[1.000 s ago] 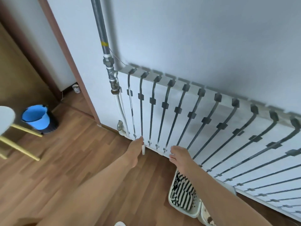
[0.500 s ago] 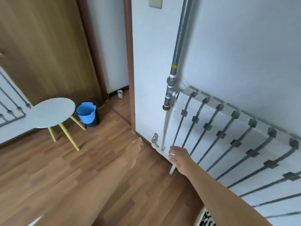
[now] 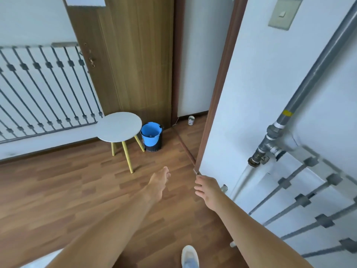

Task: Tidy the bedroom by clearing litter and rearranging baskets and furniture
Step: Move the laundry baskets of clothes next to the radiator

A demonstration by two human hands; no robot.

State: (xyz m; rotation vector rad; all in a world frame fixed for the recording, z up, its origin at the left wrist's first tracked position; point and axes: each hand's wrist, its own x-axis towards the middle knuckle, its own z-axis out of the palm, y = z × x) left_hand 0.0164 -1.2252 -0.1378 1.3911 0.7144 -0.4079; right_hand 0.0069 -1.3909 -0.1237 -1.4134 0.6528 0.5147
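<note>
Both my arms reach forward over the wooden floor (image 3: 67, 190). My left hand (image 3: 159, 182) is held edge-on with its fingers pointing ahead and together, and nothing shows in it. Beside the white wall corner, my right hand (image 3: 206, 188) hangs palm down with relaxed fingers and is empty. A small round white table (image 3: 119, 126) on yellow legs stands ahead of my left hand. Right behind it sits a blue bin (image 3: 150, 133) on a dark base. A small white can (image 3: 191, 120) lies on the floor past the doorway.
A white radiator cover (image 3: 309, 200) with grey bars lines the right wall under a grey pipe (image 3: 301, 101). Another barred cover (image 3: 38, 89) runs along the left wall. A brown wooden door (image 3: 135, 55) stands open. My white shoe (image 3: 190, 256) is at the bottom edge.
My view has swung left from the radiator and the laundry baskets toward the doorway. The table and blue bin have come to the middle. Both hands moved away from the radiator's base.
</note>
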